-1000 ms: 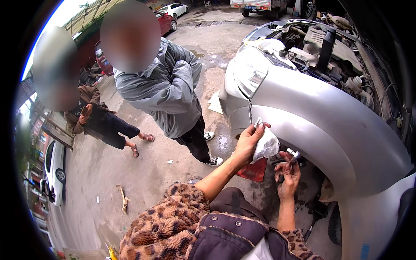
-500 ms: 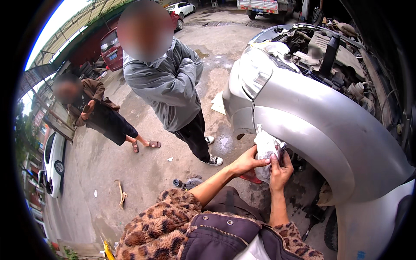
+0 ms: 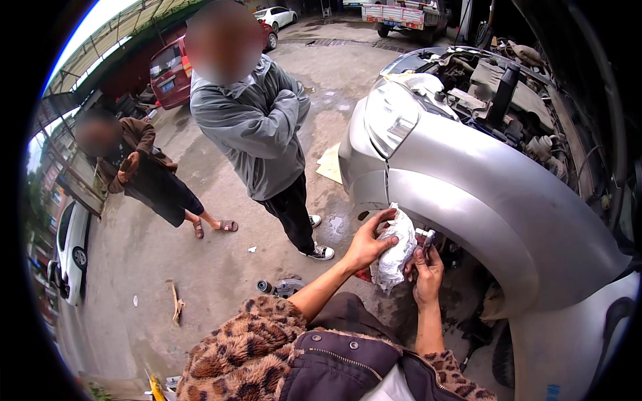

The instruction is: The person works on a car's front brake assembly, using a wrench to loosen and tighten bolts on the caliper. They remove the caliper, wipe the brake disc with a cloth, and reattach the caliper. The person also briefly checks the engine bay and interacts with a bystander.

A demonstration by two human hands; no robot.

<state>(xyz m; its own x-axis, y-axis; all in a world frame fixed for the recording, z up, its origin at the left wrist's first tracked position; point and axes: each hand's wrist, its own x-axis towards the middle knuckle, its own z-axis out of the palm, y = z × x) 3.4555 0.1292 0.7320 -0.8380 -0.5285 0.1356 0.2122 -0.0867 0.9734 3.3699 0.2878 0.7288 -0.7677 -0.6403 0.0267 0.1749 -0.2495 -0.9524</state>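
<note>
I record the left hand [image 3: 366, 245] gripping a crumpled white cloth [image 3: 396, 252], its long axis running away from the body, and the right hand [image 3: 428, 277] grasping a small metal tool [image 3: 429, 238] just right of it, near the silver fender [image 3: 468, 194].

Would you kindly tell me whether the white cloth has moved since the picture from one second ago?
Yes: the white cloth, held in the left hand, sits lower and slightly farther left in the picture, judged against the headlight.

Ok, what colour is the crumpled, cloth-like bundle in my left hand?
The crumpled, cloth-like bundle is white, best seen in the head view.
</note>
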